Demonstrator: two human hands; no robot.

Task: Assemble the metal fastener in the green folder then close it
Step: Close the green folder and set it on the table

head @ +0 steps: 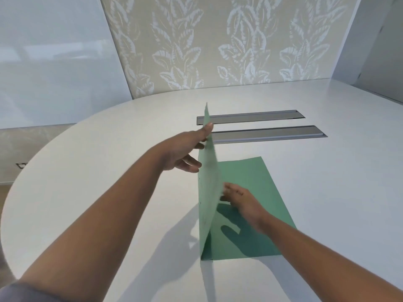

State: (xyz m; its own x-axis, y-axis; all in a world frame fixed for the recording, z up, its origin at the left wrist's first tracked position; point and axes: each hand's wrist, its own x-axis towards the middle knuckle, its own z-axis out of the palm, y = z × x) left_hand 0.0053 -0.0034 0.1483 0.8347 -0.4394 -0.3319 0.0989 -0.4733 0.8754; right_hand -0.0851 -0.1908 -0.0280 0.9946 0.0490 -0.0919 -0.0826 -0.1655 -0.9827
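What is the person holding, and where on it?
The left hand holds the green folder's raised cover by its far edge; the blurred right hand seems to hold nothing.

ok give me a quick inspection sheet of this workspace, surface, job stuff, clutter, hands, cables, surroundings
surface: white rounded table, with two grey recessed channel covers set into it beyond the folder
job's things: green folder open, back cover flat on the table, front cover stood nearly upright; small holes along its spine edge; metal fastener not seen
clutter: nothing seen
grippers: left hand holds the raised cover near its top edge; right hand is over the flat cover close to the spine, blurred, so contact and grip unclear
cables: nothing seen
surroundings: leaf-patterned wall panel behind the table, glossy pale panel to the left
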